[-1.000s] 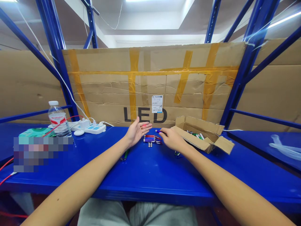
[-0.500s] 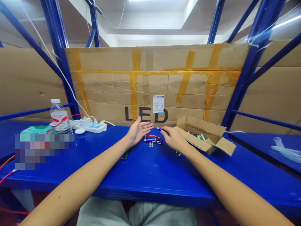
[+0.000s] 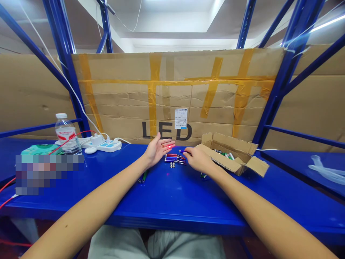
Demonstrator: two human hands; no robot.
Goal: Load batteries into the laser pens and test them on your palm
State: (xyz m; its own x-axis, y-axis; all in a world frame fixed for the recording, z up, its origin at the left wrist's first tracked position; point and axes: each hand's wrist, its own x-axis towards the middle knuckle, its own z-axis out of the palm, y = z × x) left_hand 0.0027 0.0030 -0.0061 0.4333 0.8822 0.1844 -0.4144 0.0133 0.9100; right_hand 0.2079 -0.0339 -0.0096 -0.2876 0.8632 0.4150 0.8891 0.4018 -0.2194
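Since half a second ago, a red spot (image 3: 169, 146) has appeared on our left hand (image 3: 156, 150), spread and empty left of the row of pens (image 3: 172, 158). Behind the row's right end, our right hand (image 3: 198, 158) grips a purple pen (image 3: 182, 151), long axis aimed at those fingers.

On the left of the blue table (image 3: 172, 205), a clear bottle (image 3: 67, 136) with a white cap stands beside a teal packet (image 3: 40, 149); a red cable (image 3: 85, 132) crosses in front of the bottle. Just right of it are a white power strip (image 3: 110, 147) and a rounded white object (image 3: 90, 150). At the far side, a taped cardboard sheet (image 3: 121, 104) lettered LED spans between blue posts (image 3: 60, 36). Clear plastic (image 3: 326, 172) lies far right.
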